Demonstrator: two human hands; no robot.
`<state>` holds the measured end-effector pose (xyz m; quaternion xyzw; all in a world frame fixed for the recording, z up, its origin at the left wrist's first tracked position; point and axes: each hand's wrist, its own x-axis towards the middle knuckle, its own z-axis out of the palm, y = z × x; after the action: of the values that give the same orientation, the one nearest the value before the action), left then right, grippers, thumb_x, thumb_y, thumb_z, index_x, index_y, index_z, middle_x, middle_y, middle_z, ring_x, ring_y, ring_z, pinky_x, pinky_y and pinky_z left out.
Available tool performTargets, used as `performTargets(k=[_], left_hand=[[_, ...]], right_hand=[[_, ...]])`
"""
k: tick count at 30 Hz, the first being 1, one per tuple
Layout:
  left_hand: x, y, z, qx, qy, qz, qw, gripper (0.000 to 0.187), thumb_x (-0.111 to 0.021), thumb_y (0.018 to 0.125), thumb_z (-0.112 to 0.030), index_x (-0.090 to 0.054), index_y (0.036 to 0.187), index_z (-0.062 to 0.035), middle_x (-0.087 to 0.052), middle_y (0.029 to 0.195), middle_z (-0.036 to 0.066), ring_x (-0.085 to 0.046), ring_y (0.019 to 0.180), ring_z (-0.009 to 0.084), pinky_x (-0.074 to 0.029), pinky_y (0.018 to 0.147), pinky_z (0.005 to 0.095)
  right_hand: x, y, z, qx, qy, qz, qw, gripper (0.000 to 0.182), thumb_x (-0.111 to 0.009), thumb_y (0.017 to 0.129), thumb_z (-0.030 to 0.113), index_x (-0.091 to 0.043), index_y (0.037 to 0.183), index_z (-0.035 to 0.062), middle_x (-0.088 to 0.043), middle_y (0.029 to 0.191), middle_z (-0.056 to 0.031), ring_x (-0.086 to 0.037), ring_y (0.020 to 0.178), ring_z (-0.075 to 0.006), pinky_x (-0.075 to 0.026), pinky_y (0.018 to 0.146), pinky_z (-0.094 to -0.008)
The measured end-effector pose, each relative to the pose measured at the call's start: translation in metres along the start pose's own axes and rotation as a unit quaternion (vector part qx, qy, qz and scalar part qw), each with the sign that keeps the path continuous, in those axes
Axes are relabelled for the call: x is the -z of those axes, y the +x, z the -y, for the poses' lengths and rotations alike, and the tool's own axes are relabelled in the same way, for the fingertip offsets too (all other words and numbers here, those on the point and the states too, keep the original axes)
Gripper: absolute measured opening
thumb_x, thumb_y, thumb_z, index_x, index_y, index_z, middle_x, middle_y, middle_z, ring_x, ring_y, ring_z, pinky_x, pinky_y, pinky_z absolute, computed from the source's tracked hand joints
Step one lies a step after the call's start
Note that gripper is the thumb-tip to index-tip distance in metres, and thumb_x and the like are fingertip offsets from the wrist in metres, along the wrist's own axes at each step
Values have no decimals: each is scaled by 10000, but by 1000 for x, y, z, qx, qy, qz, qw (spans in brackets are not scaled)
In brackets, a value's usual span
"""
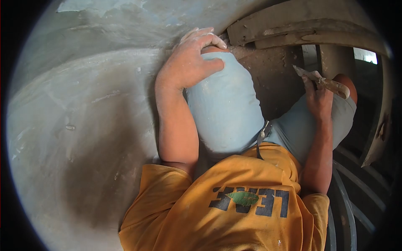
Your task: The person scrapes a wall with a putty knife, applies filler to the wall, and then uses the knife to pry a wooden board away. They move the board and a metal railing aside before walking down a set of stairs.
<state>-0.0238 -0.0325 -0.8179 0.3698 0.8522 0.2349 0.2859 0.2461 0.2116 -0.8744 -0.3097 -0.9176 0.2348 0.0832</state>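
Note:
My left hand [193, 58] rests over my bent left knee, in light blue cloth [228, 100]. Its dusty fingers are spread across the kneecap, and nothing is in them. On the right, my right hand [320, 94] is closed around a small trowel [337, 88] with a worn wooden handle. The narrow metal blade points up and to the left, with pale material on it. That hand is above my right thigh, close to the right knee. Part of the grip is hidden behind the fingers.
A smooth grey curved wall [92, 121] fills the left side and continues along the top. Curved wooden boards [305, 31] cross the upper right, with an upright plank [377, 125] below them. Several curved bars [345, 209] are at the lower right.

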Motion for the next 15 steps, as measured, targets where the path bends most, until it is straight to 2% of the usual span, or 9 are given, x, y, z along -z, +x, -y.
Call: performTargets(k=[2, 4, 7, 11, 15], left_hand=[[0, 1, 3, -11, -28, -11, 999, 313, -731, 764, -177, -736, 1076, -160, -492, 1548, 144, -343, 1498, 371, -309, 1202, 472], [0, 3, 3, -61, -29, -42, 997, 216, -727, 777, -164, -751, 986, -113, -568, 1469, 176, -420, 1450, 384, -338, 1174, 458], [5, 2, -9, -48, -3, -28, 998, 165, -716, 789, -150, -746, 936, -81, -622, 1399, 188, -461, 1418, 387, -357, 1158, 443], [6, 1, -11, -35, -2, -11, 999, 148, -696, 805, -146, -734, 920, -61, -631, 1378, 209, -460, 1420, 390, -364, 1149, 431], [0, 0, -4, -60, -25, -32, 997, 122, -649, 828, -124, -721, 888, -46, -640, 1356, 219, -504, 1377, 366, -375, 1130, 424]], right_hand=[[0, 2, 4, -8, 13, 21, 1000, 235, -699, 948, 232, -731, 1024, 13, -703, 892, -200, -673, 855, -374, -507, 782, -445], [-1, 4, 5, -18, 25, 41, 999, 235, -698, 949, 235, -727, 1025, 14, -698, 876, -198, -673, 844, -371, -506, 771, -443], [-3, 5, 5, 8, 19, 37, 999, 230, -698, 952, 236, -719, 1025, 19, -688, 848, -187, -668, 816, -364, -503, 747, -439], [-6, 8, 8, 16, 31, 44, 998, 232, -696, 959, 241, -719, 1031, 21, -685, 840, -175, -666, 800, -348, -504, 746, -432], [-9, 10, 7, 19, 12, 40, 999, 245, -698, 961, 245, -732, 1059, 23, -700, 868, -169, -672, 831, -337, -509, 775, -419]])
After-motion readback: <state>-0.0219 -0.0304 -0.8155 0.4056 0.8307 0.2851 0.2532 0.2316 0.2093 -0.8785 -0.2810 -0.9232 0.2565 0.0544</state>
